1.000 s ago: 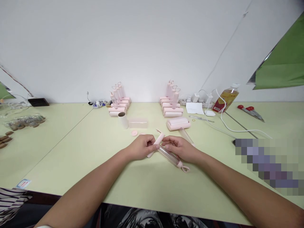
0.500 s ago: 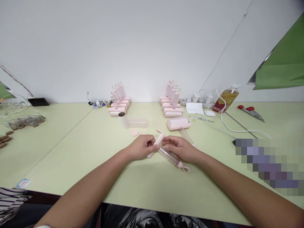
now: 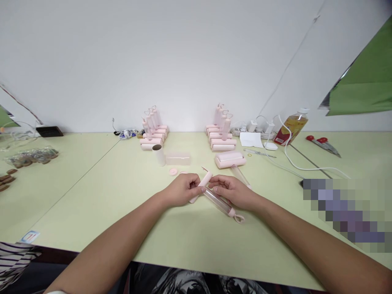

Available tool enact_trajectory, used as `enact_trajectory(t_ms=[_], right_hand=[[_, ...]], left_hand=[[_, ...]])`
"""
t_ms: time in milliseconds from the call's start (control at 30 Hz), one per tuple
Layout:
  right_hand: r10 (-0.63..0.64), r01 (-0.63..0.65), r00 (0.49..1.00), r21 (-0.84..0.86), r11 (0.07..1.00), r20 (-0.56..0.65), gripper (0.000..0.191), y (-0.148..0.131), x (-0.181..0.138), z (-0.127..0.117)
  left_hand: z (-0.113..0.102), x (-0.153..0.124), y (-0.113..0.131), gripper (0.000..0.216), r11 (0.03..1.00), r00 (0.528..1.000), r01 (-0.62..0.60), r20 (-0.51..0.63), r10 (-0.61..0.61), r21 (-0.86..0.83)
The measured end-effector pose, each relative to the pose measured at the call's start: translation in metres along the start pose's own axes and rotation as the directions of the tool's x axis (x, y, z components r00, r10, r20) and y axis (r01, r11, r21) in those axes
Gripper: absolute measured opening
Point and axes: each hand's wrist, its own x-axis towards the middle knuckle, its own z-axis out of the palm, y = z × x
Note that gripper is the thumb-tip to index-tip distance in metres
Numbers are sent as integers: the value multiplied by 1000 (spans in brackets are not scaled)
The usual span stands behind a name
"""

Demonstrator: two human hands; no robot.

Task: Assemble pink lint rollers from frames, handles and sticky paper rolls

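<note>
My left hand [image 3: 183, 190] is clamped on the pink head [image 3: 206, 178], thumb laid across the front and the curled fingers behind, with no gap that I can see. I take that grip to be for steadiness: the head is tilted, its thin arm [image 3: 204, 168] poking up at the far end, and a thumb near its middle should stop it twisting. My right hand [image 3: 234, 191] is loosely curled, thumb and forefinger a little apart, beside the head and the near end of the clear handle [image 3: 218, 202]. I can't tell whether those fingertips press on anything; they look placed to guide or support. The handle slants from the head toward my right, ending in a pink loop [image 3: 239, 219], so both parts sit in front of me, between my hands and just beyond.

Just past my left knuckles lie a round pink cap [image 3: 173, 172], a white roll [image 3: 159, 157] on end and a clear cover [image 3: 178, 159], probably there to be within easy reach. Beyond my right hand a pink roller [image 3: 230, 159] rests on the table [image 3: 101, 212]. Nearer the wall stand a left row [image 3: 151, 143] and a right row [image 3: 223, 145] of similar rollers, handles up, likely arranged that way to save room.
</note>
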Motion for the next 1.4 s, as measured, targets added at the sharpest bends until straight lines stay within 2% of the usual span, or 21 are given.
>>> enact_trajectory(t_ms=[1033, 1400], right_hand=[[-8, 8, 1000, 6, 1000, 0, 33, 3, 1, 0], [-51, 50, 998, -38, 998, -35, 36, 6, 2, -2]], left_hand=[[0, 0, 0, 34, 1000, 1000, -2, 2, 2, -8], [3, 1, -4, 32, 997, 997, 9, -82, -16, -80]])
